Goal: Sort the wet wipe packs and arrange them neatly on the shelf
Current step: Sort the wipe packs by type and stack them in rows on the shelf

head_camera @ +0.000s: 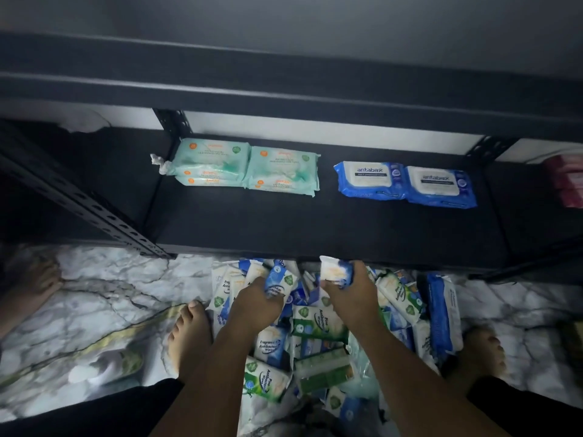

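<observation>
Heap of wipe packs (318, 326) lies loose on the floor, near me, just in front of the shelf's front edge. I see mixed colours: blue, green, white. The packs overlap and tilt every way.

Left hand (255, 301): reaches down into the heap at its left side, fingers curled round a blue-and-white pack (279, 280). The pack stands up out of the grip, its far end above the knuckles.

Right hand (350, 288): at the far edge of the heap, fingers and thumb closed round a white pack (336, 269) with a blue end. The pack is tilted, its top corner just at the shelf's front lip. I cannot tell whether it touches the lip.

The two hands are near each other, not touching.

Shelf board (315, 228): black, low. At its far left, pale green packs (243, 167) sit in two stacks side by side, edges touching. To their right, across a gap, two blue packs (407, 184) lie flat, side by side and touching, white lids up.

Further out, the floor (110, 294) is marble-patterned, white with grey veins. The bare left foot (189, 335) stands just left of the heap and the right foot (479, 351) just right of it. A black perforated post (94, 209) runs along the left. Pink packs (568, 181) show at the right edge, blurred. An upper shelf (284, 89) spans the far side.
</observation>
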A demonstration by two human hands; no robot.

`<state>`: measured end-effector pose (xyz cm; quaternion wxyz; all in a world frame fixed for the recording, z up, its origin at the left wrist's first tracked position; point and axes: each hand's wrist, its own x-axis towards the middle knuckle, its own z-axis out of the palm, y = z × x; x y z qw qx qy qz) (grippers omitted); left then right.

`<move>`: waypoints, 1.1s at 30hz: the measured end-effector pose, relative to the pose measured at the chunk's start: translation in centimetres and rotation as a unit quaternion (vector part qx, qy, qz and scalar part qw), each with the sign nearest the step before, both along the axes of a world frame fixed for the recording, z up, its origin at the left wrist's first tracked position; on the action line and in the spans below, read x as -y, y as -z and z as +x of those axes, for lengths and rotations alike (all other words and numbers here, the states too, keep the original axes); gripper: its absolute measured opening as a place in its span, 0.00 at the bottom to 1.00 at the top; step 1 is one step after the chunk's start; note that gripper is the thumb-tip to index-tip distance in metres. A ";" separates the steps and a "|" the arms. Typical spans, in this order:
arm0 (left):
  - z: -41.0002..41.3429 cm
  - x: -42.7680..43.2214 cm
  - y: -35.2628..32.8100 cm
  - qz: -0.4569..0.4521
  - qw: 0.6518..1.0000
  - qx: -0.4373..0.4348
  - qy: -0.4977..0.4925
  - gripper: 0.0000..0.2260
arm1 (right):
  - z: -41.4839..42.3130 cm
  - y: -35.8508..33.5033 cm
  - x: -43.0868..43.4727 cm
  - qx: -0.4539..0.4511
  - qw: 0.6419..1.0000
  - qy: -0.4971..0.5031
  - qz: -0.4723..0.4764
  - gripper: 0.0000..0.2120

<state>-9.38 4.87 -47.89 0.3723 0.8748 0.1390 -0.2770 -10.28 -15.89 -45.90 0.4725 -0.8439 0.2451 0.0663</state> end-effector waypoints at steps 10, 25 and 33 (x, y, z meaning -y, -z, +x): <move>-1.6 1.8 -6.9 -0.135 0.986 0.072 -0.068 0.13 | -5.6 -6.3 5.2 -0.002 0.949 0.211 0.235 0.16; -3.9 9.9 -11.9 -0.336 0.935 -0.091 -0.069 0.30 | -6.7 -11.4 11.3 0.031 0.842 0.287 0.455 0.07; 0.2 11.9 -10.6 -0.293 0.956 0.002 0.011 0.23 | -3.3 -10.0 14.1 0.042 0.850 0.340 0.400 0.18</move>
